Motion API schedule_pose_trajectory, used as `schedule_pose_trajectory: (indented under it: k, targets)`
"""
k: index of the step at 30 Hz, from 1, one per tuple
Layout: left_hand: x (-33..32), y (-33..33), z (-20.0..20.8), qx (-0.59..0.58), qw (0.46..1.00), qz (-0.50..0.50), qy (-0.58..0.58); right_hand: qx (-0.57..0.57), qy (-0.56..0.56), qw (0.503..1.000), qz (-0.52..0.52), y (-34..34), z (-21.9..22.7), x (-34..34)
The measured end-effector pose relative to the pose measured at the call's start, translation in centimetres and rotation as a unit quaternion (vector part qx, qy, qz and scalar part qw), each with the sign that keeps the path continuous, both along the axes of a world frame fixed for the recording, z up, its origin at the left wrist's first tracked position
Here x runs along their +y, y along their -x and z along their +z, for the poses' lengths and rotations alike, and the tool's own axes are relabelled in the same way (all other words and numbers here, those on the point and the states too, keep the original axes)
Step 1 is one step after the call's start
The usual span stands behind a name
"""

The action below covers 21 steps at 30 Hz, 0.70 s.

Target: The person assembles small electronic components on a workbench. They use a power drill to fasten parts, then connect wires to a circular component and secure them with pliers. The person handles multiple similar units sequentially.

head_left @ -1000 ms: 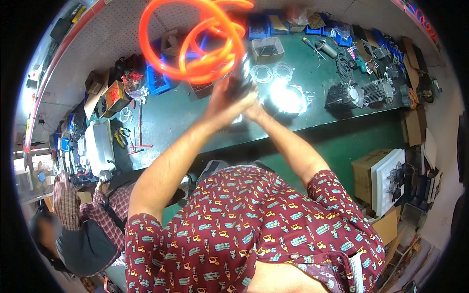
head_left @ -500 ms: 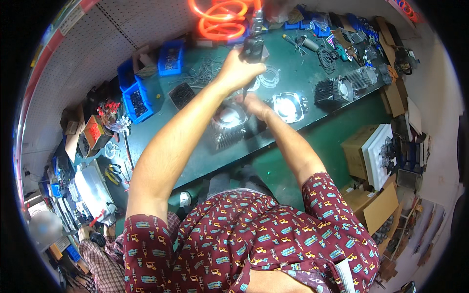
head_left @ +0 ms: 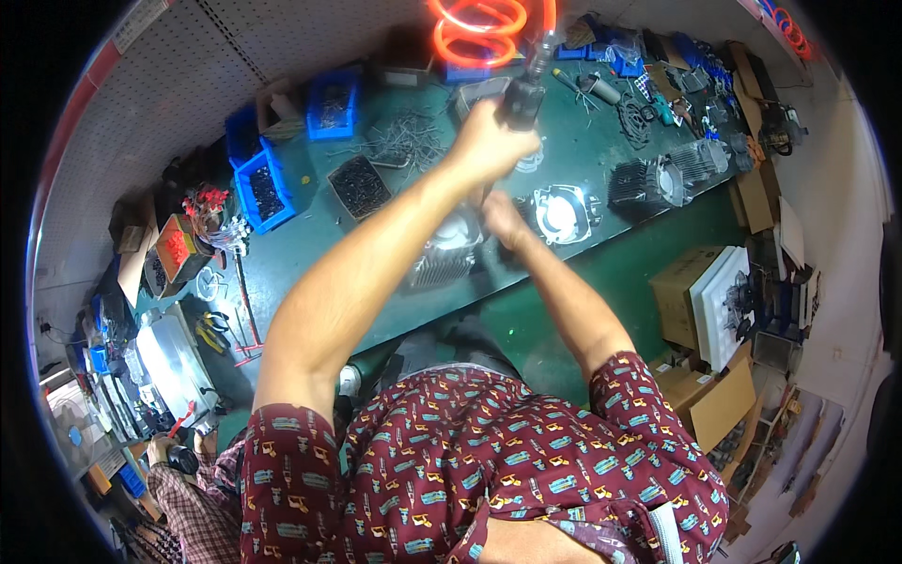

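Observation:
My left hand (head_left: 493, 146) is wrapped round a black air screwdriver (head_left: 522, 101), held upright over the bench. An orange coiled hose (head_left: 479, 33) joins its top. Below it, my right hand (head_left: 507, 224) is closed beside the screwdriver's lower end; whatever its fingertips pinch is hidden. Next to both hands lies a finned metal housing (head_left: 443, 268) with a bright round centre, partly covered by my left forearm. Just right of my right hand sits another housing (head_left: 564, 214) with a shiny round opening. A pale ring-shaped part (head_left: 531, 162) shows behind my left hand.
Blue bins (head_left: 263, 193) and a dark tray of small parts (head_left: 359, 186) stand on the green bench (head_left: 310, 273) at left, near loose metal pieces (head_left: 404, 141). More finned housings (head_left: 648, 183) lie at right. Cartons (head_left: 686, 291) stand beyond the bench edge. Another person's hand (head_left: 160, 449) is at lower left.
My left hand and the screwdriver have moved to the right, and the orange coil has swung with them. My right hand has shifted slightly right and nearer. The whole view has shifted a little.

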<state>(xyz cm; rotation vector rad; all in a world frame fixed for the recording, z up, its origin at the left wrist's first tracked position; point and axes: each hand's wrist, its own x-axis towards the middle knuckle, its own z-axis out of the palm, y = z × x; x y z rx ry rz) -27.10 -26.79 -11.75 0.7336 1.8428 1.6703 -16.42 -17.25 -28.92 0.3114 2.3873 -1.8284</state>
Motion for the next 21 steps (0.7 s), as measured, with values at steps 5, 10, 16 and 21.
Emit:
schedule_pose_trajectory:
  k: [5, 10, 16, 21]
  targets:
    - [-7.0, -9.4, -0.2, 0.023, 0.993, 0.021, -0.114, 0.248, -0.213, 0.944, -0.051, -5.7, -0.3, -5.1]
    - [-13.7, -16.0, 2.4, 0.230, 0.973, -0.008, -0.022, 0.194, -0.094, 0.973, -0.086, -9.0, 0.5, -10.1]
    - [-14.4, -17.4, -0.5, 0.075, 0.990, 0.094, -0.079, 0.115, -0.156, 0.977, -0.093, -7.6, -1.9, -11.0]
    - [-13.9, -16.6, -0.4, 0.107, 0.983, 0.135, -0.056, 0.070, -0.122, 0.987, -0.074, -7.0, -1.0, -11.3]
